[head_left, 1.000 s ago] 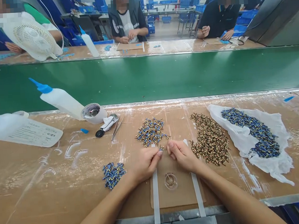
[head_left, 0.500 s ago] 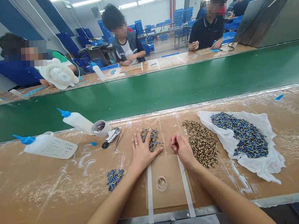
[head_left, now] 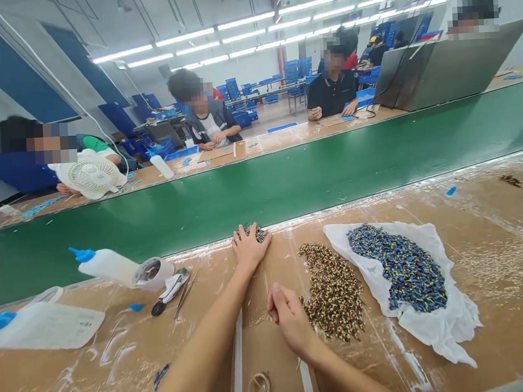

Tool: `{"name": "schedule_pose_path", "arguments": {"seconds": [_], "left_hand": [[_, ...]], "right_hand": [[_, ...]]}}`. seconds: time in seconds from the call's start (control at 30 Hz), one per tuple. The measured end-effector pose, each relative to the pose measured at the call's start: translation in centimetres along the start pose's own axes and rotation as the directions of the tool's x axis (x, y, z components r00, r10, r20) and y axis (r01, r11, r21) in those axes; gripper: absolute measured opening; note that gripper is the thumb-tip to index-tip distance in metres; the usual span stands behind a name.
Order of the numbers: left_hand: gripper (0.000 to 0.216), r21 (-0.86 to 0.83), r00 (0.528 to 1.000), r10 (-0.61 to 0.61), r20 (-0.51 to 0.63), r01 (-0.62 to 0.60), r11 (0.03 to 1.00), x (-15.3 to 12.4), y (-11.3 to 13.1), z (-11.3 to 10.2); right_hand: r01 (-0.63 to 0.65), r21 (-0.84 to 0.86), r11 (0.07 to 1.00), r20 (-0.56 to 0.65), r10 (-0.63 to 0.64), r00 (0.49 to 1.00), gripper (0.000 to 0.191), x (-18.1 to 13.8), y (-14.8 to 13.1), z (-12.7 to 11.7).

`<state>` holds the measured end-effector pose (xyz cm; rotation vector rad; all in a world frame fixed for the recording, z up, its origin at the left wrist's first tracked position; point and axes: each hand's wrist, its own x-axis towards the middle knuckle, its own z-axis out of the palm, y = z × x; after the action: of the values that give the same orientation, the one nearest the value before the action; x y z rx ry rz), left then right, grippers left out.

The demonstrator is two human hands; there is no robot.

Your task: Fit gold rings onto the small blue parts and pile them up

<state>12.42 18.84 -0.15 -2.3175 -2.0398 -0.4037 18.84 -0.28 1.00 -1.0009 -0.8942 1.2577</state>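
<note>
My left hand [head_left: 249,250] lies spread over a small pile of tiny blue, gold and dark parts [head_left: 260,234], at the edge of the work table near the green belt. Its fingers are apart, and the palm hides some of the parts. My right hand [head_left: 290,317] is curled closed beside a larger heap of tiny brown and gold parts [head_left: 334,291]. What its fingers hold, if anything, is hidden. A thin stick [head_left: 299,363] shows below that wrist; I cannot tell whether it is held. A small clear cup [head_left: 258,389] sits on the taped board [head_left: 275,382].
Blue and yellow parts [head_left: 405,264] lie on white cloth [head_left: 459,326] at right. Leftward are two squeeze bottles [head_left: 110,267], a tape roll [head_left: 154,272], tweezers [head_left: 185,293] and a few blue parts [head_left: 160,375]. Co-workers sit beyond the green belt [head_left: 226,201].
My left hand has moved forward to the belt-side edge, and the small pile has shifted there with it. My right hand stays closed beside the brown heap. The view has tilted up.
</note>
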Motion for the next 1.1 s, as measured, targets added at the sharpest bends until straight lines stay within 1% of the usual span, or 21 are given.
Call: {"name": "schedule_pose_path", "arguments": {"seconds": [0.1,0.17,0.3,0.37,0.47,0.53,0.6,0.63,0.7,0.77,0.83,0.9,0.93,1.0,1.07,1.1], "left_hand": [[0.070,-0.017,1.000,0.006,0.003,-0.006,1.000,4.8,1.3,1.0],[0.069,-0.024,1.000,0.023,0.008,-0.023,0.999,7.5,2.2,1.4],[0.066,-0.036,0.998,0.064,0.015,-0.064,0.997,11.2,3.7,1.6],[0.067,-0.044,0.997,0.077,0.022,-0.076,0.996,12.3,4.2,1.3],[0.069,-0.060,0.994,0.101,0.043,-0.099,0.993,13.2,4.2,0.4],[0.070,-0.074,0.990,0.129,0.063,-0.124,0.990,13.1,3.5,-0.7],[0.070,-0.089,0.983,0.163,0.088,-0.156,0.984,12.2,1.9,-2.3],[0.069,-0.097,0.978,0.182,0.103,-0.173,0.980,11.4,0.6,-3.2],[0.068,-0.117,0.965,0.222,0.139,-0.207,0.971,8.6,-2.9,-5.3],[0.069,-0.143,0.949,0.261,0.178,-0.237,0.961,4.4,-7.5,-7.6],[0.065,-0.173,0.944,0.266,0.194,-0.234,0.957,-1.3,-12.5,-9.8],[0.062,-0.197,0.954,0.236,0.185,-0.200,0.960,-8.0,-17.1,-11.5],[0.060,-0.204,0.963,0.207,0.172,-0.171,0.964,-11.4,-19.0,-12.0],[0.058,-0.215,0.979,0.140,0.148,-0.106,0.971,-18.1,-21.6,-12.4],[0.059,-0.239,0.991,0.073,0.110,-0.045,0.970,-23.5,-22.6,-12.0],[0.060,-0.227,0.993,0.055,0.106,-0.030,0.973,-25.6,-22.6,-11.6]], "right_hand": [[0.012,-0.066,0.998,-0.003,-0.012,1.000,0.059,0.4,0.7,0.1],[0.021,-0.117,0.993,-0.012,-0.022,1.000,0.059,0.7,1.2,0.1],[0.044,-0.260,0.965,-0.035,-0.055,0.998,0.061,1.3,2.1,0.4],[0.057,-0.307,0.950,-0.027,-0.068,0.997,0.062,1.4,2.3,0.5],[0.080,-0.330,0.940,-0.024,-0.093,0.995,0.061,1.4,2.3,0.6],[0.094,-0.334,0.938,-0.027,-0.109,0.994,0.061,1.2,2.2,0.6],[0.112,-0.337,0.935,-0.011,-0.123,0.992,0.061,1.1,2.1,0.6],[0.124,-0.339,0.933,-0.002,-0.132,0.991,0.060,1.0,2.1,0.5],[0.160,-0.338,0.928,0.013,-0.165,0.986,0.060,0.8,2.3,0.2],[0.171,-0.335,0.927,0.043,-0.166,0.985,0.060,0.6,2.6,-0.2],[0.168,-0.325,0.931,0.066,-0.155,0.986,0.059,0.3,2.8,-0.7],[0.160,-0.320,0.934,0.076,-0.143,0.987,0.058,-0.1,3.1,-1.1],[0.157,-0.319,0.935,0.083,-0.137,0.987,0.058,-0.3,3.1,-1.3],[0.152,-0.318,0.936,0.107,-0.124,0.987,0.056,-0.7,3.1,-1.5],[0.142,-0.322,0.936,0.122,-0.108,0.987,0.055,-1.1,3.0,-1.5],[0.137,-0.323,0.936,0.122,-0.102,0.987,0.055,-1.3,3.0,-1.5]]}}
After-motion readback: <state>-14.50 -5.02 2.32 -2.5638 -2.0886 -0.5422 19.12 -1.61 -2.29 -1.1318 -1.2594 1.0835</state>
